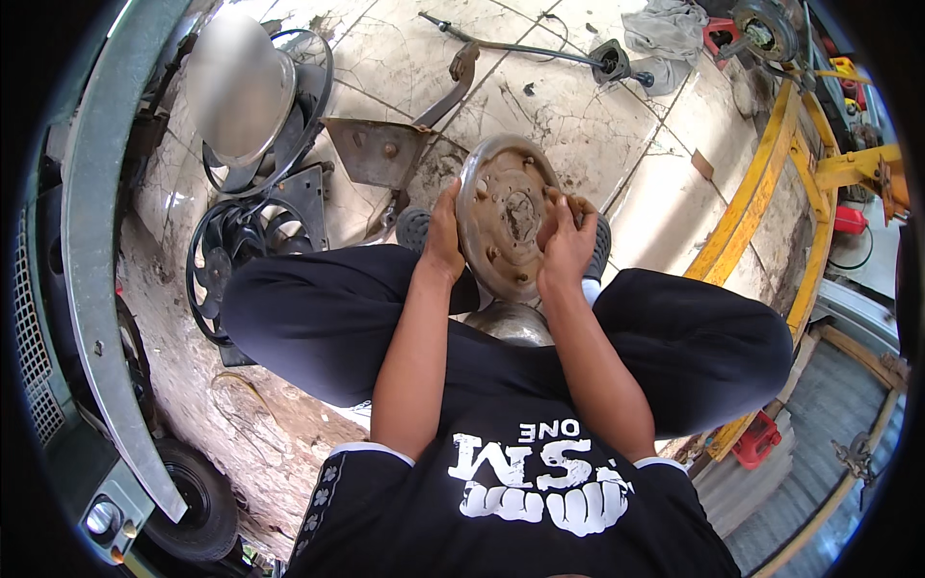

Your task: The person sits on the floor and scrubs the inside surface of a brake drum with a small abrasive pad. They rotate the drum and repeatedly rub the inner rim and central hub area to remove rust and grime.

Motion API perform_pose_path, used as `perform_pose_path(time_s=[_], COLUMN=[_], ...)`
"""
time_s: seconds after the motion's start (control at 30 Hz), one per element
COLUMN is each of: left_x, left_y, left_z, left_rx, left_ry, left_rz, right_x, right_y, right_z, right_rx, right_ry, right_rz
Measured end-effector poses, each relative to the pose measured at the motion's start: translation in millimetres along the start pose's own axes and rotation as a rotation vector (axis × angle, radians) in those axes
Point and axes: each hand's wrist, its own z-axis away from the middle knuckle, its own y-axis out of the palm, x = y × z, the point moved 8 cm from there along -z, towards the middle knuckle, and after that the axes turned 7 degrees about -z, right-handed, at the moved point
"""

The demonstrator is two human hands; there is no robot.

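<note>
Upright between my knees is a round, brownish metal disc (pixel 501 226) with a rolled rim, several studs on its face and a rough centre opening. My left hand (pixel 444 234) is closed on its left edge, the thumb along the rim. At the right side my right hand (pixel 568 236) grips it, with thumb and curled fingers near the edge and face. Whether the right fingers also hold something small, I cannot make out. Just below the disc, a shiny rounded metal part (pixel 511 325) lies between my legs, partly hidden.
A pedal with a metal bracket (pixel 381 152) lies ahead on the tiled floor. Beyond it rests a lever with a cable (pixel 520 48). Fan parts (pixel 255 241) stand at the left. A yellow metal frame (pixel 747 193) flanks the right, near a red jack stand (pixel 756 441).
</note>
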Motion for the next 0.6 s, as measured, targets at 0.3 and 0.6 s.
perform_pose_path(time_s=[0.3,0.6], left_x=[11,15], left_y=[13,34], left_z=[11,6], left_rx=[-0.015,0.044], left_ry=[-0.108,-0.111], left_rz=[0.063,0.078], right_x=[34,29], right_y=[59,42], right_z=[-2,26], right_rx=[0.350,0.479], right_ry=[0.025,-0.504], right_rz=[0.790,1.102])
